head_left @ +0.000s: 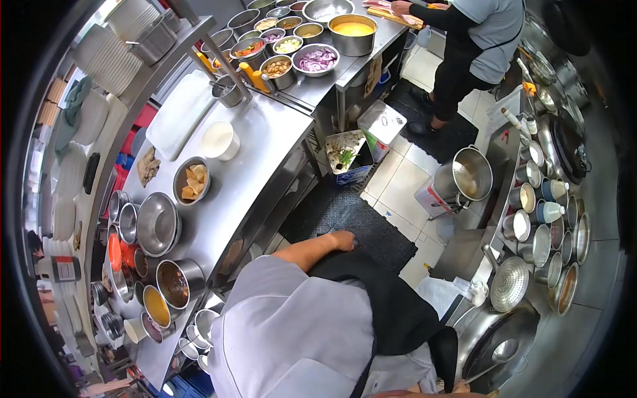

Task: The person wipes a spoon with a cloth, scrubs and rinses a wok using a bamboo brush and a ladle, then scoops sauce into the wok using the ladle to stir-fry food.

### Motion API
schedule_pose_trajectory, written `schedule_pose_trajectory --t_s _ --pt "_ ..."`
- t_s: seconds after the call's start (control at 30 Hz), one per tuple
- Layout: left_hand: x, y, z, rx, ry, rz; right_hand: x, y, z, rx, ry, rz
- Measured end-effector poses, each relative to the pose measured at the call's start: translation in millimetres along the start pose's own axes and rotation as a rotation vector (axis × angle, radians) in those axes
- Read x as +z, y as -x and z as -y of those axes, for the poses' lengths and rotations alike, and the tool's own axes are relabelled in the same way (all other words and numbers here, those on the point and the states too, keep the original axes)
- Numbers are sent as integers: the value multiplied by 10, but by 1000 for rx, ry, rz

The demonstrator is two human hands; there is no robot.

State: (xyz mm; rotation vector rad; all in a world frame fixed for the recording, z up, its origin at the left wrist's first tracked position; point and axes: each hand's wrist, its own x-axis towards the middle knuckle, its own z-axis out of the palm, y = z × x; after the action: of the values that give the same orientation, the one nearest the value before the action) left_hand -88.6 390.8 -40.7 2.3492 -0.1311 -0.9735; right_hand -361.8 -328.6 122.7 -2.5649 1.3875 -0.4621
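Note:
My left hand (343, 240) is at the end of my bare forearm, beside my black apron (378, 285) and above a black floor mat (338, 215). Its fingers look curled, and whatever they hold, if anything, is hidden. At the bottom edge my right hand (459, 387) shows only in part, closed around the handle end of a metal ladle (505, 349). The ladle's round bowl is over a dark wok (488, 375) on the stove. Next to the wok lies a large perforated strainer (509, 284); a white cloth (438, 295) is near its handle.
A steel counter (265, 142) on the left bears bowls, pots and a white tub (220, 140). Several seasoning containers (549, 211) line the stove's far side. A big stockpot (472, 174) and a waste bin (350, 156) stand along the aisle. Another person (488, 46) works farther up.

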Motion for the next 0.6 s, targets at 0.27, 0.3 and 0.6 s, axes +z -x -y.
schedule_pose_trajectory --t_s 0.27,0.3,0.6 --pt "228 -440 902 -16 -36 -59 -843 -7 1074 426 -663 202" --pt "274 -435 964 -68 -165 -27 -818 -123 1074 430 -751 130" --pt "568 -717 682 135 -101 180 -1093 -1005 2043 321 -862 116"
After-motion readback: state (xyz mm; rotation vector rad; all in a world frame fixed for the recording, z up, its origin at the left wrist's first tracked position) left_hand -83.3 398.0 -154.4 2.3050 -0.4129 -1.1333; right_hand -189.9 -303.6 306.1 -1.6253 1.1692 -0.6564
